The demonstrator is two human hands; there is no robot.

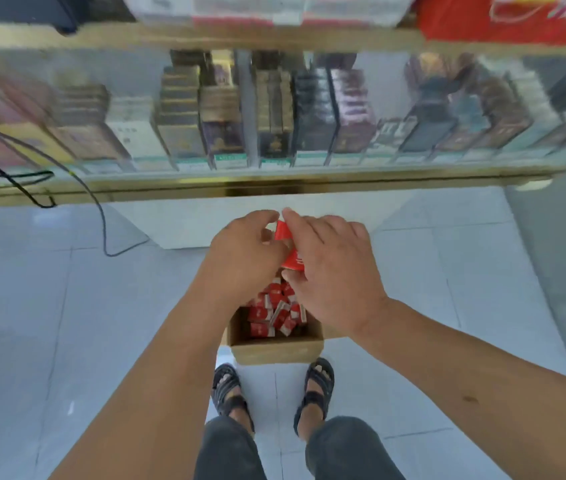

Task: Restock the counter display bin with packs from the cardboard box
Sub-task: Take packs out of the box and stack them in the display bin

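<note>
Red pack (283, 233) is hanging pinched between left hand (243, 261) and right hand (335, 271). I'm fearing fingertip grip slipping, dropping it.

Pale tiled floor (32, 306) all round; gold-trimmed glass counter (274, 183) at twelve o'clock, black cable (101, 216) at ten o'clock.

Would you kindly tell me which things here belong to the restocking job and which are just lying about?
Job: left hand, right hand, the red pack they hold together, cardboard box, loose packs inside it.
Lying about: black cable, shelved goods in the glass counter, red package on top.
</note>
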